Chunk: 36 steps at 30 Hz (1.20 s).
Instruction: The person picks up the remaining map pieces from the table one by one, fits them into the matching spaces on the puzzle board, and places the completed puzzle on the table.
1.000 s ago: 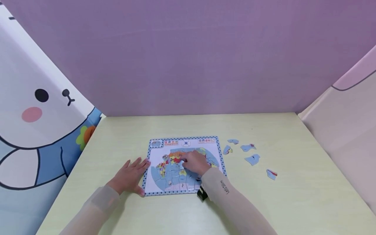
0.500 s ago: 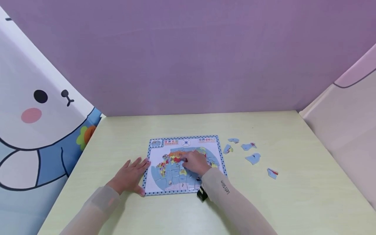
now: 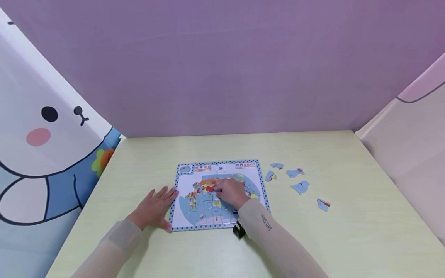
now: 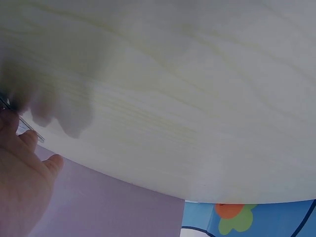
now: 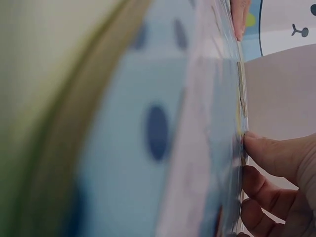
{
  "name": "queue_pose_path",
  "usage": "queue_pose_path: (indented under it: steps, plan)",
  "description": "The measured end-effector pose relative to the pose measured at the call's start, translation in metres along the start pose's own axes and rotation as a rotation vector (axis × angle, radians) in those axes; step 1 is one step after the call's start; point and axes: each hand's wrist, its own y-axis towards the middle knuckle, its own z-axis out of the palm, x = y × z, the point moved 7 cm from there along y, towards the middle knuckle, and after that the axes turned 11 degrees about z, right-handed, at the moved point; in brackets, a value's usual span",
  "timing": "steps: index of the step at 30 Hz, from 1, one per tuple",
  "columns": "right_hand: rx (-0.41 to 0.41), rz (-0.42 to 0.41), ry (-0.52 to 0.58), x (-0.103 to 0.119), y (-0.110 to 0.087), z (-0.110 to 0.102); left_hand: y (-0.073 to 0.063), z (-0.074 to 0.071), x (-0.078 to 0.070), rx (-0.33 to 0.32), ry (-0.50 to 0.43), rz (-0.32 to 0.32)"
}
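A world-map jigsaw puzzle board (image 3: 186,229) with a dotted blue border lies flat on the table. My left hand (image 3: 153,206) rests spread at its left edge, fingertips and thumb on the border. Over the middle of the map, my right hand (image 3: 233,192) touches the surface with bent fingers. The right wrist view puts the thumb (image 5: 269,153) and fingertips against the puzzle, a little apart, with no loose piece visible between them. Part of the map is hidden under this hand. Only part of the left hand (image 4: 22,182) shows in the left wrist view.
Several loose blue puzzle pieces lie right of the board, among them a large one (image 3: 300,187) and a red-striped one (image 3: 323,205). A small black device (image 3: 238,230) sits under the right wrist. Purple cloth (image 3: 222,69) stands behind the table (image 3: 347,239).
Both hands hold their places on the board, and the loose pieces lie as before. The view itself has shifted only slightly.
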Motion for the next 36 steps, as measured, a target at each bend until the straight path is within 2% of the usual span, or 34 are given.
queue_pose_path:
  steps: [17,21,27,36]
  plan:
    - [-0.014,0.012,-0.045,0.0004,-0.0021,-0.0007,-0.0002,0.0003,-0.0009,0.004,-0.001,0.0]
    - [-0.016,0.017,-0.017,-0.0003,-0.0027,-0.002,0.0,-0.0001,-0.001,0.007,0.002,0.0]
    - [-0.026,0.073,0.048,-0.0037,-0.0023,-0.0039,-0.0006,-0.0001,-0.0003,0.001,0.0,-0.002]
    - [-0.072,0.118,0.038,-0.0048,-0.0027,-0.0071,-0.0003,0.0002,-0.0005,-0.007,-0.025,0.005]
